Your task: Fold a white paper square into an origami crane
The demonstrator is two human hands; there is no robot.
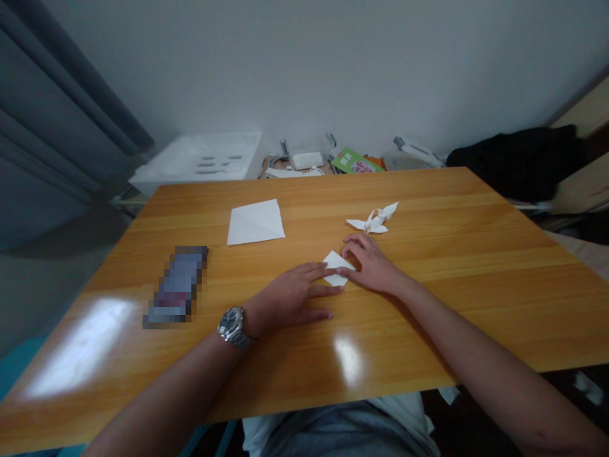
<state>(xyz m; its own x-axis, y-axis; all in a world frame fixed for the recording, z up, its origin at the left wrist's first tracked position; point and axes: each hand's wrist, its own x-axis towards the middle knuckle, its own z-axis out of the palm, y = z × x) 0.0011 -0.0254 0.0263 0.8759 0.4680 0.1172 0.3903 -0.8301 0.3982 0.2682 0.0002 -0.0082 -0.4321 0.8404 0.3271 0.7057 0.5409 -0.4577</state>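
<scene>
A small square of folded white paper [335, 259] lies on the wooden table [428, 235] between my hands. My left hand [292, 295], with a metal watch on its wrist, rests flat with fingers stretched over the paper's left and lower part. At the paper's right corner, the thumb and bent fingers of my right hand [373, 263] close in a pinch. Just beyond that hand sit folded white paper cranes [375, 222], close together; whether they are two or one is hard to tell. Farther left lies a larger white paper sheet [257, 222] with creases.
A phone with a blurred-out screen [178, 285] lies on the table's left side. Behind the far edge are a white tray [200, 155], a green booklet [354, 162] and assorted items. Dark cloth [514, 158] is heaped at the back right, and a grey curtain [57, 114] hangs at left.
</scene>
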